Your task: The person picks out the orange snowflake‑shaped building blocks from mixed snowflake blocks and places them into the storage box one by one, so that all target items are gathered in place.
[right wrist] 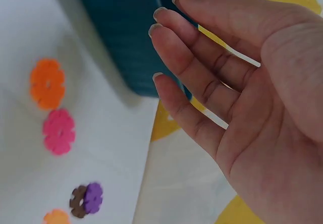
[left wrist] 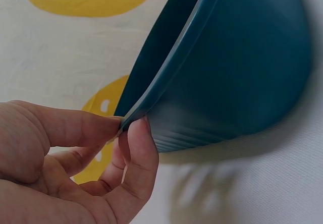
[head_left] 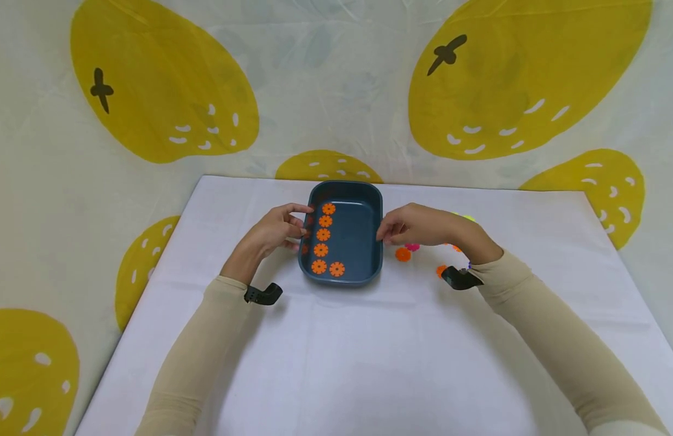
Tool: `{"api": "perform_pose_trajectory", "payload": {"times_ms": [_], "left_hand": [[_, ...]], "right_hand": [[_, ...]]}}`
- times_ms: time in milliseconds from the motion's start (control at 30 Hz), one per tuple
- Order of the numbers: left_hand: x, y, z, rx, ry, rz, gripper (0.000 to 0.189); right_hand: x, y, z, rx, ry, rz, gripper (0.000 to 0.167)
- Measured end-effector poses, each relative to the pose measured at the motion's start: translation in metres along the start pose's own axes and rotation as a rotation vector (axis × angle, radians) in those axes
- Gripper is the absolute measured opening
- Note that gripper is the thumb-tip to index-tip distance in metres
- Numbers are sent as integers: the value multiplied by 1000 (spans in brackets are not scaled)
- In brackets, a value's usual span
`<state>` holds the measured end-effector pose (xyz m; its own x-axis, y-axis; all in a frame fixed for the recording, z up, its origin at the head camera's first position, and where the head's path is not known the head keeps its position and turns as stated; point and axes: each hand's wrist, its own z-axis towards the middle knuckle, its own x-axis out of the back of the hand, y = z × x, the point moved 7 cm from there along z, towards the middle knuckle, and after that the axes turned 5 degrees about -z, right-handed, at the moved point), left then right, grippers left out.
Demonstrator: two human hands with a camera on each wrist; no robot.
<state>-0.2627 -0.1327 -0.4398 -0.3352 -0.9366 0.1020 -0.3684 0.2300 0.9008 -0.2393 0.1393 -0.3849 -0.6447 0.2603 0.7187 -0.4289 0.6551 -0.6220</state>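
Here, sleeves (head_left: 184, 357): beige, forearms reaching over the white counter (head_left: 358, 357).
Left hand (head_left: 279, 232): fingers pinching the blue tray (head_left: 354, 239) by its left rim.
Right hand (head_left: 414, 225): fingers loosely bent at the tray's right side; cannot tell if they grip.
Tray: between the hands, toward the counter's far edge.
Orange discs (head_left: 322, 234): six inside, five columned along the left wall, one beside the lowest.
Loose discs (right wrist: 48, 84): right of tray; orange, pink, brown, purple among them.
Backdrop (head_left: 336, 79): pale, yellow fruit shapes.
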Motion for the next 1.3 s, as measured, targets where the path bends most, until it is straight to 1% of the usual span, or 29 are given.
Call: {"api": "perform_pose_trajectory", "payload": {"times_ms": [133,233,567,800,900,1067,1300], "left_hand": [[-1,0,-1,0,-3,-4,56],[-1,-1,-2,-1,-5,0,55],[0,-1,-1,4,-2,3,52],[0,0,-1,3,-2,-1,52],[0,-1,0,1,-4,0,53],[1,-1,1,-4,-12,2,53],[0,-1,1,-9,-20,-1,54]], "right_hand": [[-2,13,-7,-50,-3,14,21],[-5,21,-11,-60,-6,5,22],[-10,46,-21,-32,23,-66,20],[-15,59,-23,-46,34,-76,20],[-18,62,-22,-65,33,-67,22],[-22,65,-19,-93,38,-86,24],[-25,65,-15,-101,57,-158,22]]}}
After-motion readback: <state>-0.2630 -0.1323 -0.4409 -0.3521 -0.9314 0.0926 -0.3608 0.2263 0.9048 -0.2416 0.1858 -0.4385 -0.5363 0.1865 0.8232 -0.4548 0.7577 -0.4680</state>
